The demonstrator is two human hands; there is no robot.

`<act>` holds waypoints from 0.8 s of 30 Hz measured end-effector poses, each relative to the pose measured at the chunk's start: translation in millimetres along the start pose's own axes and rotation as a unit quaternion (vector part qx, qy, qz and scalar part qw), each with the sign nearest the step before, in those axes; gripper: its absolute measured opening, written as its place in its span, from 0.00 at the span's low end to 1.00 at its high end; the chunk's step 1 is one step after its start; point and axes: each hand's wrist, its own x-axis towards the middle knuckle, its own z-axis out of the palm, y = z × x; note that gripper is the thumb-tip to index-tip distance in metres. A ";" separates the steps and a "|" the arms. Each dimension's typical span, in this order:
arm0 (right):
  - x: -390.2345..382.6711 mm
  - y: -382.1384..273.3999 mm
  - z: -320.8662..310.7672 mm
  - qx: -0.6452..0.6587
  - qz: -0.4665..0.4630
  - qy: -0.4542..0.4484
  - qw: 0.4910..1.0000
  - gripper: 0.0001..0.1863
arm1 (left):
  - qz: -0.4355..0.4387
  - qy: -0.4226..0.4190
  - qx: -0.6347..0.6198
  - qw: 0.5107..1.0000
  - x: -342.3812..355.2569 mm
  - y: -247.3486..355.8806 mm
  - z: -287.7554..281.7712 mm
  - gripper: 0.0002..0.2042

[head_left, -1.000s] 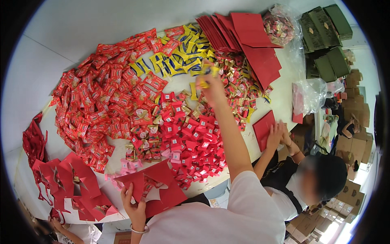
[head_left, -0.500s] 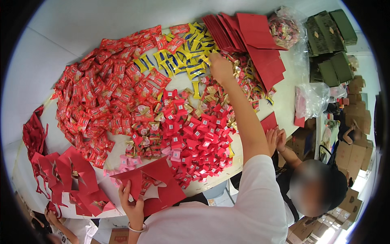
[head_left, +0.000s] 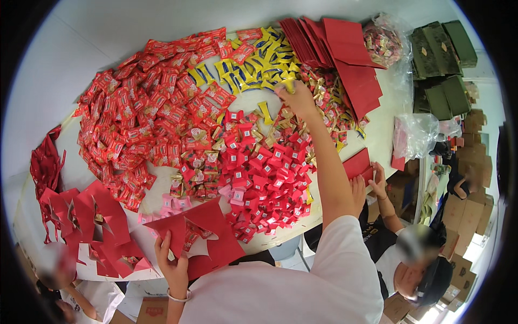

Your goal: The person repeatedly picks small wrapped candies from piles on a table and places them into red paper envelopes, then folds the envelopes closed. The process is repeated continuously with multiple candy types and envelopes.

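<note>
My left hand (head_left: 174, 265) grips the edge of a red paper gift box (head_left: 220, 244), which stands open at the table's near edge. Red-wrapped snacks (head_left: 194, 233) show inside it. Stretched across the table, my right hand (head_left: 299, 101) has its fingers closed at the near side of a heap of yellow-and-blue wrapped candies (head_left: 258, 67). A bit of yellow wrapper (head_left: 290, 86) shows at its fingertips. Below that hand lies a single yellow candy (head_left: 265, 112), and gold-wrapped sweets (head_left: 280, 123) spread beside it.
Red snack packets (head_left: 135, 108) are heaped left, small pink-red packets (head_left: 264, 178) nearer me. Filled red boxes (head_left: 100, 227) stand at left; flat red boxes (head_left: 345, 48) are stacked far right. A co-worker's hands (head_left: 369, 186) hold a red box at right; another person (head_left: 81, 297) is at lower left.
My right hand has drawn back slightly from the yellow heap, with yellow now at its fingertips. My left hand keeps its grip on the box. The co-worker at right has shifted lower.
</note>
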 end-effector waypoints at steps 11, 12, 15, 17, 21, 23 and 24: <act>-235.6 -193.6 70.4 0.737 0.124 -0.016 0.664 0.14 | 0.075 0.000 0.046 0.996 22.4 -1.2 19.8 0.26; -249.9 -203.0 91.8 0.717 0.156 0.007 0.680 0.14 | 0.080 0.006 0.039 0.996 21.5 0.4 20.0 0.25; -282.4 -200.7 140.8 0.632 0.155 -0.020 0.759 0.15 | 0.076 0.016 -0.023 0.997 20.6 -14.4 12.8 0.25; -291.5 -184.7 153.8 0.459 0.089 -0.061 0.882 0.15 | 0.029 -0.007 -0.086 0.996 13.7 -23.6 5.4 0.25; -290.7 -181.1 135.6 0.119 -0.095 -0.001 0.988 0.20 | 0.062 0.024 -0.084 0.994 -0.5 -53.4 2.0 0.25; -300.5 -181.9 126.7 0.024 -0.094 -0.056 0.994 0.25 | -0.004 -0.017 -0.203 0.979 -3.4 -63.6 -0.3 0.26; -306.2 -184.3 126.8 0.001 -0.107 -0.064 0.992 0.25 | -0.038 -0.036 -0.259 0.965 -4.9 -69.7 0.0 0.26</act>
